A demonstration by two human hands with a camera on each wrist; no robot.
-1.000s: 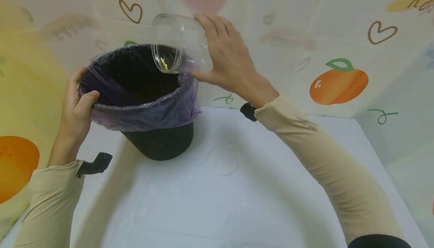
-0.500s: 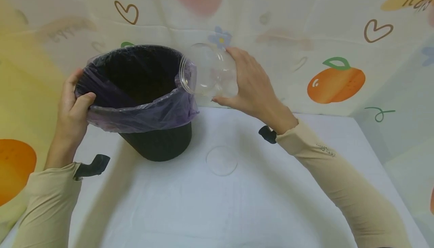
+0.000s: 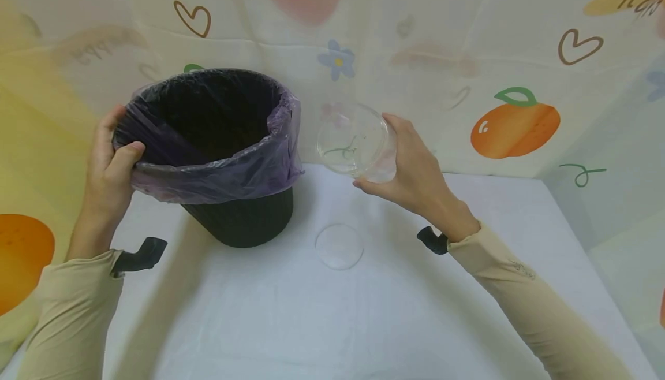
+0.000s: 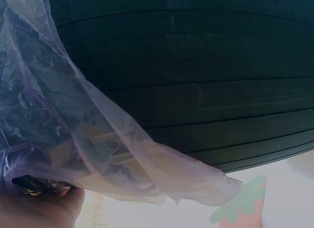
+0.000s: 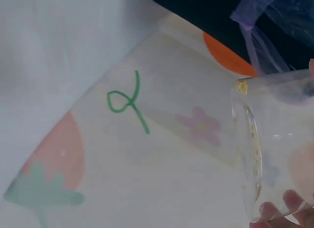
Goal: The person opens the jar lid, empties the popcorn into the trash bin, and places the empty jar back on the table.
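Observation:
On the left in the head view, my left hand [image 3: 106, 183] grips the rim of a black trash can [image 3: 244, 218], its thumb over a purple plastic bag [image 3: 223, 181] lining the can. The can tilts, its dark mouth facing up toward me. To the can's right, my right hand [image 3: 421, 175] holds a clear jar [image 3: 350, 140] above the table, lying nearly sideways with its round mouth turned left. No contents show in the jar in the head view. In the right wrist view, amber flecks line the thick end of the jar [image 5: 274, 139].
A thin clear round disc [image 3: 339, 247] lies flat on the white table [image 3: 270, 316], right of the can's base. Behind stands a cloth backdrop [image 3: 436, 33] printed with oranges, hearts and flowers. It also closes off both sides.
My right hand has drawn the jar from over the can's mouth to the right and down, clear of the rim. Yellow bits seen inside earlier no longer show. My left hand keeps its grip.

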